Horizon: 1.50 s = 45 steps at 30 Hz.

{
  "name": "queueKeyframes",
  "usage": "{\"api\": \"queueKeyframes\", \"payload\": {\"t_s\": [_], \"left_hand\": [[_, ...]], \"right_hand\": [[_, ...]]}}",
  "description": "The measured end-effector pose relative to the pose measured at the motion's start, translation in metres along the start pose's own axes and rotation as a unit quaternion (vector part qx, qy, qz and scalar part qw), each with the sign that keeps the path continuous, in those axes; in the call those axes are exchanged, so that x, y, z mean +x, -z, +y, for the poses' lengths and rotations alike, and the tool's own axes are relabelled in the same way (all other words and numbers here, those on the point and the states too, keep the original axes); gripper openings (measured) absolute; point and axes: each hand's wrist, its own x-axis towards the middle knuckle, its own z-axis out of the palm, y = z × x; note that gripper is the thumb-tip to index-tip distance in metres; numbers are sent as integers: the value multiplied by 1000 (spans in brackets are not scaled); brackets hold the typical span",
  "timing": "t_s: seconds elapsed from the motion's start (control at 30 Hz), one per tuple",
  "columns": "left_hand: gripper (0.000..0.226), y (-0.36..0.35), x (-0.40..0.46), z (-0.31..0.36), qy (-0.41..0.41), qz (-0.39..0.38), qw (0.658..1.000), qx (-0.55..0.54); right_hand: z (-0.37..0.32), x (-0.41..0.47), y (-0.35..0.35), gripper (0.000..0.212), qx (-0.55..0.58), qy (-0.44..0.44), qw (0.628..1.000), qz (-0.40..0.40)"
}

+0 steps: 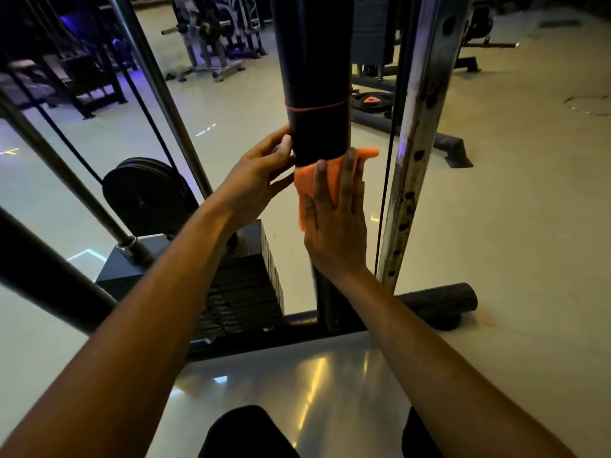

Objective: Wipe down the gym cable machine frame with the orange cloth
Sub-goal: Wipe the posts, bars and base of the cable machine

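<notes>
The cable machine's black upright post point(314, 77) rises in the middle of the head view, with a thin red band around it. An orange cloth point(305, 185) is wrapped against the post just below a black sleeve. My right hand point(334, 219) lies flat on the cloth with straight fingers, pressing it onto the post. My left hand point(261, 166) touches the post's left side at the sleeve's lower edge, fingers relaxed along it. The post's base point(325, 305) joins a black floor bar.
A weight stack point(244, 285) with chrome guide rods and a pulley point(145, 196) stands left of the post. A chrome drilled upright point(416, 153) and a thin cable stand right of it. Other gym machines and plates sit farther back on the pale floor.
</notes>
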Motion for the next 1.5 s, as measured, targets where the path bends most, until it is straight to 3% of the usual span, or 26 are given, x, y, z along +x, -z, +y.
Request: {"api": "queueKeyframes", "payload": {"t_s": [0.17, 0.37, 0.57, 0.77, 0.9, 1.0, 1.23, 1.4, 1.5], "left_hand": [[51, -6, 1, -11, -10, 9, 1000, -8], [49, -14, 0, -46, -40, 29, 999, -17], [51, -19, 1, -70, -64, 37, 997, -27], [48, -22, 4, -94, -67, 45, 996, -42], [47, -22, 1, -104, -65, 50, 996, -36], [47, -21, -1, -116, -58, 43, 997, -31], [47, -17, -4, -131, -37, 36, 998, -47], [49, -21, -7, -140, -38, 32, 996, -68], [49, -23, -11, -148, -32, 36, 997, -64]], "right_hand": [[-13, 29, 0, 84, 28, 1, 998, 60], [35, -64, -34, 101, 27, 12, 999, -35], [19, -37, -32, 78, 50, 12, 998, 25], [57, -99, -53, 91, 23, 4, 999, -47], [38, -73, -45, 76, 68, -25, 997, -6], [47, -71, -50, 76, 54, -4, 998, 24], [69, -107, -66, 83, 29, 19, 999, -17], [57, -92, -64, 76, 42, 15, 999, 14], [75, -119, -73, 82, 26, 27, 999, -24]]}}
